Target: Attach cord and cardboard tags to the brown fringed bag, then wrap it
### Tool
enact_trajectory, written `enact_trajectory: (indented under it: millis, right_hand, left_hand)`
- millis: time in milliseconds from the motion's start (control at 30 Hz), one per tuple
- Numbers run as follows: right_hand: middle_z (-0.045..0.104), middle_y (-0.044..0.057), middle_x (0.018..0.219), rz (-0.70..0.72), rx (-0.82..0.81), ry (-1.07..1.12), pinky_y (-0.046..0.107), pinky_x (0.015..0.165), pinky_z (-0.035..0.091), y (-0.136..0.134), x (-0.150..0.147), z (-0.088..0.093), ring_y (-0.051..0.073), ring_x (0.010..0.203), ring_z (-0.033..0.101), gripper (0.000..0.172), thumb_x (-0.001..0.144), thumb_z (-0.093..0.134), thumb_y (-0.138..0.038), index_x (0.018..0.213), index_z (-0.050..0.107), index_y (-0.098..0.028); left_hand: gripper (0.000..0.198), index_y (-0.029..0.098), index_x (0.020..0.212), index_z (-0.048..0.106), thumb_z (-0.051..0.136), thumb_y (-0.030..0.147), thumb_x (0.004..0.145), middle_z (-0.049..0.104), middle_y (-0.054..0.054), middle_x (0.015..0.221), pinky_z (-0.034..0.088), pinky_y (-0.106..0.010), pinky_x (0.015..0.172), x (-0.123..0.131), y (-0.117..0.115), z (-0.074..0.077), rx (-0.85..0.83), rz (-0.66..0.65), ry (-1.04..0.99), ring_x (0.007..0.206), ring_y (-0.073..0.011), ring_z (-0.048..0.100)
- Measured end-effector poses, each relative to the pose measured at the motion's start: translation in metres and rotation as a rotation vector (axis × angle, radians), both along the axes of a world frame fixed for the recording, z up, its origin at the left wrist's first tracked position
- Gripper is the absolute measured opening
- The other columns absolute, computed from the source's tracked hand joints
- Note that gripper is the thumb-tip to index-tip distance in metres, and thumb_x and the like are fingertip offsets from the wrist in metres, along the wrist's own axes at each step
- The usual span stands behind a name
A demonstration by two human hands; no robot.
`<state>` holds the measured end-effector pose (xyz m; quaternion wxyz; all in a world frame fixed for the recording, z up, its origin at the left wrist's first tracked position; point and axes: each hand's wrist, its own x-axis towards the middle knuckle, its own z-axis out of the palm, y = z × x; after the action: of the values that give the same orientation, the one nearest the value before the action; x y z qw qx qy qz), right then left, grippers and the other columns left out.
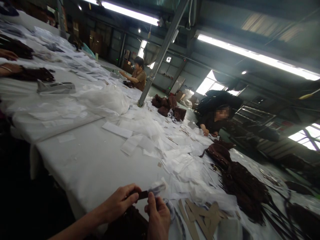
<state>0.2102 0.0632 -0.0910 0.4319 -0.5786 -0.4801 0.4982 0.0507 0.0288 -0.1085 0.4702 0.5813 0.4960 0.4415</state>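
Bare table (87, 166) edge (hands (120, 201) (157, 216) on strip (143, 195))

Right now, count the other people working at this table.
3. The far person works beyond the pole; the nearer person leans in at the right side; a third shows only forearms at the left edge. More may be hidden.

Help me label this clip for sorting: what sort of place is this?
Probably a garment or leather-goods workshop: a long white-covered table strewn with white slips, heaps of dark brown pieces, and co-workers at work along it. The left hand pinches a small brown strip.
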Motion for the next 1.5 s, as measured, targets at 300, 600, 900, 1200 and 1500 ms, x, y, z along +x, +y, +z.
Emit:
enact_trajectory:
  millis: [300,600,900,1200,1500]
  right_hand:
    - [0.049,-0.004,0.044,0.016,0.176,-0.202,0.026,0.049,0.035,-0.006,-0.016,-0.016,0.013,0.047,0.044,0.039,0.072,0.062,-0.058,0.06,0.06,-0.02]
    - [0.066,0.002,0.06,0.036,0.157,-0.231,0.027,0.053,0.039,0.001,-0.009,0.002,0.019,0.061,0.058,0.039,0.072,0.061,-0.058,0.069,0.066,-0.019]
    - [0.071,0.004,0.071,0.185,0.115,-0.34,0.027,0.065,0.045,-0.013,-0.019,-0.031,0.021,0.07,0.063,0.035,0.079,0.055,-0.05,0.077,0.069,-0.018]
    - [0.064,0.001,0.061,0.202,0.291,-0.586,0.028,0.058,0.036,-0.02,-0.021,-0.051,0.018,0.057,0.056,0.023,0.077,0.063,-0.041,0.063,0.062,-0.022]
    - [0.06,0.001,0.062,0.079,0.438,-0.556,0.029,0.06,0.037,-0.033,-0.026,-0.068,0.018,0.058,0.055,0.025,0.08,0.057,-0.042,0.064,0.061,-0.024]
  left_hand:
    - [0.025,0.019,0.089,0.058,0.041,0.036,0.09,0.061,-0.002,0.084,0.041,-0.025,0.073,-0.012,-0.017,-0.025,-0.046,-0.006,0.059,0.078,-0.0174,0.054]
    - [0.016,0.021,0.07,0.057,0.048,0.028,0.081,0.057,0.004,0.061,0.033,-0.024,0.056,0.004,0.003,-0.007,-0.072,-0.031,0.071,0.056,-0.0149,0.05]
    - [0.021,0.018,0.095,0.059,0.051,0.032,0.081,0.05,0.005,0.064,0.032,-0.021,0.052,-0.008,-0.01,-0.023,-0.17,-0.139,-0.223,0.056,-0.0113,0.039]
    - [0.037,0.021,0.11,0.047,0.062,0.032,0.078,0.058,-0.002,0.092,0.042,-0.026,0.071,0.004,-0.02,-0.058,-0.154,0.079,-0.449,0.076,-0.0148,0.054]
    - [0.036,0.016,0.097,0.064,0.056,0.048,0.082,0.059,-0.001,0.078,0.043,-0.026,0.07,0.009,-0.013,-0.067,-0.194,0.166,-0.5,0.072,-0.0159,0.053]
